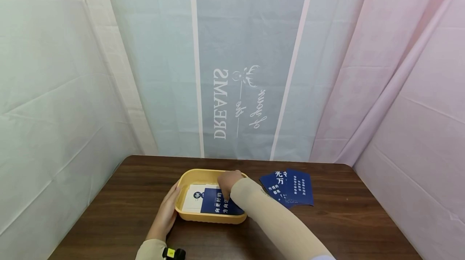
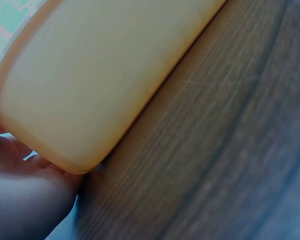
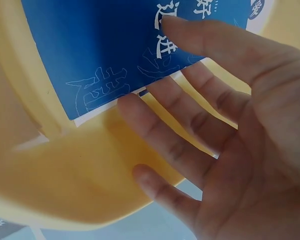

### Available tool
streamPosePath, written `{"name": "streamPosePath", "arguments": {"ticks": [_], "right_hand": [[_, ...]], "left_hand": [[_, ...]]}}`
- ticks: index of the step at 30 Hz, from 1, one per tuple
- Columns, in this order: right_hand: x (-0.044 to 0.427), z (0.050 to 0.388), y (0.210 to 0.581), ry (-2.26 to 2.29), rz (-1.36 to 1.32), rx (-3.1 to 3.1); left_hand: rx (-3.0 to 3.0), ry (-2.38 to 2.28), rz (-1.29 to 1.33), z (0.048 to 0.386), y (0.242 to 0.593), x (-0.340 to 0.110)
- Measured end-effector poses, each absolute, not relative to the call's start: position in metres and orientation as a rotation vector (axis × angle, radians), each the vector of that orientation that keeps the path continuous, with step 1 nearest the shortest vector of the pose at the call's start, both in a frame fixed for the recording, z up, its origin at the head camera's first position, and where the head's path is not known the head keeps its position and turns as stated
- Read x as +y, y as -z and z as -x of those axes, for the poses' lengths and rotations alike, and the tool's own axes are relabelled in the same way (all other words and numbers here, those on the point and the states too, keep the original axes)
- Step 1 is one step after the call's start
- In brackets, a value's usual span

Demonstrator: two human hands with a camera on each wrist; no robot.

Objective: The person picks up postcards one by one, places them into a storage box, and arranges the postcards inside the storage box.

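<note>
A yellow plastic basin point(image 1: 212, 218) stands on the table. Inside lie a white card point(image 1: 192, 201) with a round dark blue emblem and, overlapping it, a blue card point(image 1: 212, 201) with white Chinese characters. My right hand point(image 1: 229, 183) reaches into the basin's right side. In the right wrist view its thumb point(image 3: 190, 37) lies on the blue card's face and some fingertips go under its edge, pinching it. My left hand point(image 1: 167, 211) rests against the basin's left outer side, fingers along the wall below the rim. Part of the blue card is hidden by the right hand.
Several blue cards point(image 1: 299, 187) with white characters lie fanned and overlapping on the dark wooden table point(image 1: 345, 219), right of the basin. Behind the table hangs a printed curtain point(image 1: 247, 50). Pale cloth walls stand at both sides.
</note>
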State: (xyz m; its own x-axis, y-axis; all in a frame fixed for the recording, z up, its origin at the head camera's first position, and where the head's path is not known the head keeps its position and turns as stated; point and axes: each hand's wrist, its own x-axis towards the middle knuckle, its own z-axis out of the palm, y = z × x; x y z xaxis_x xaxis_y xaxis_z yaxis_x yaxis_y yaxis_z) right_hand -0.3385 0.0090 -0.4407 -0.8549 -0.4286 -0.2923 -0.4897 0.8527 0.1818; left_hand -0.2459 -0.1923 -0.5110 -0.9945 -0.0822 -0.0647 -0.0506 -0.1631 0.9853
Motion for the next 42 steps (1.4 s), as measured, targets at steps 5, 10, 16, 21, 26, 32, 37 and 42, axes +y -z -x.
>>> {"name": "streamPosePath", "arguments": {"ticks": [5,10,16,21,26,32,37,42], "right_hand": [[0.006,0.339,0.442,-0.406,0.681,2.775],[0.004,0.339,0.443,-0.465,0.684,2.779],[0.002,0.336,0.439,-0.495,0.684,2.778],[0.003,0.337,0.439,-0.468,0.689,2.792],[0.011,0.341,0.438,-0.418,0.736,2.807],[0.023,0.346,0.427,-0.289,0.788,2.820],[0.038,0.342,0.418,-0.177,0.846,2.870],[0.057,0.330,0.414,-0.085,0.933,2.957]], "left_hand": [[-2.029,2.366,-0.154,0.246,0.511,-0.193],[-2.028,2.364,-0.156,0.246,0.511,-0.193],[-2.021,2.365,-0.159,0.246,0.510,-0.193],[-2.015,2.370,-0.158,0.245,0.511,-0.192],[-2.003,2.370,-0.147,0.245,0.511,-0.190],[-1.996,2.374,-0.153,0.246,0.511,-0.190],[-2.011,2.367,-0.176,0.246,0.511,-0.191],[-2.009,2.371,-0.155,0.247,0.511,-0.190]]}}
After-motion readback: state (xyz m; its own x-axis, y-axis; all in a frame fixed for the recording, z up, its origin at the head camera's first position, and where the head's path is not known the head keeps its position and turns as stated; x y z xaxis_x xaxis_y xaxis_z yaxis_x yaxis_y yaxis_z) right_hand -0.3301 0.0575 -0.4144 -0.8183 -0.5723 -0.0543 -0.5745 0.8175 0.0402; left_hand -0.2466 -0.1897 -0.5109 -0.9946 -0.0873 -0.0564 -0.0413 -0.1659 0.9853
